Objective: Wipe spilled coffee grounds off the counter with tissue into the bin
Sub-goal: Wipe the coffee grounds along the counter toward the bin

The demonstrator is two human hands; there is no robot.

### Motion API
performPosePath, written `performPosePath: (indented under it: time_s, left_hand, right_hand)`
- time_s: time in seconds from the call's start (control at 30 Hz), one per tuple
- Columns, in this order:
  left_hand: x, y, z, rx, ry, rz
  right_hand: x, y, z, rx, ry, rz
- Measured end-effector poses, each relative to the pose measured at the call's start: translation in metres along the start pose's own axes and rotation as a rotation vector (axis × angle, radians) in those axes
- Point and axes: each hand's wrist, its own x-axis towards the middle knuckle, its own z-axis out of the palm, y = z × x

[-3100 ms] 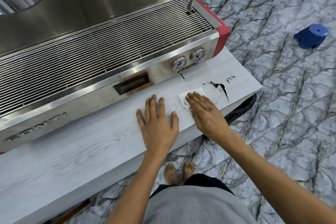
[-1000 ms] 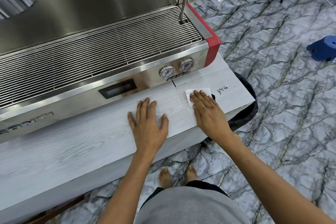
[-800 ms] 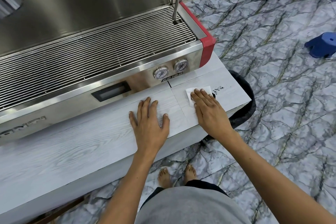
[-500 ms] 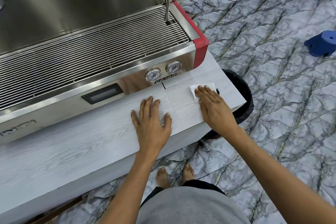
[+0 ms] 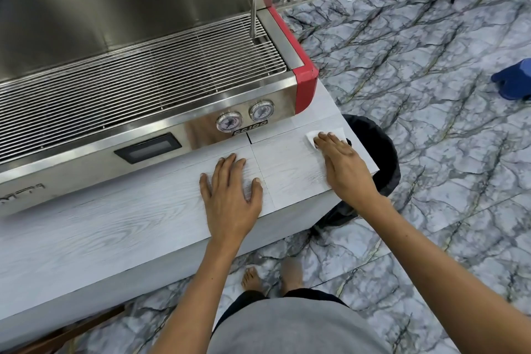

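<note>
Right hand (image 5: 344,169) lies flat, fingers together and extended, pressing the tissue (image 5: 326,135) onto the counter (image 5: 143,224). No pinch; it is a palm-down press. Tissue sits under the fingertips at the counter's far right end, its far corner at or just beside the edge.

Key relation: bin (image 5: 376,149) stands on the floor directly past that right edge, below counter level, black liner open upward. So from the grip, the target lies right and down. The push axis runs left-to-right along the counter's length, and the fingers point away from the body, roughly across that axis.

Tissue is a small folded piece, mostly hidden by the fingers, so I cannot tell its long axis. A small dark spot shows at the edge beside the little finger, probably the grounds (image 5: 348,141); no other grounds visible on the counter.

Left hand (image 5: 230,195) is flat with fingers spread, holding nothing, bracing mid-counter, well apart from the tissue. Right hand is nearer the bin.

My read: sweep is nearly finished; next is 1 short push over the edge. Risk: grounds miss the rim.
</note>
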Motion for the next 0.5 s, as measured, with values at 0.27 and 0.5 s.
performPosePath:
  time_s: [0.27, 0.5]
  left_hand:
    - [0.000, 0.002, 0.000, -0.006, 0.013, -0.014]
    - [0.001, 0.002, 0.000, 0.004, 0.014, -0.006]
  right_hand:
    - [-0.002, -0.028, 0.007, 0.068, 0.083, -0.038]
    - [-0.002, -0.055, 0.038, -0.049, 0.020, -0.134]
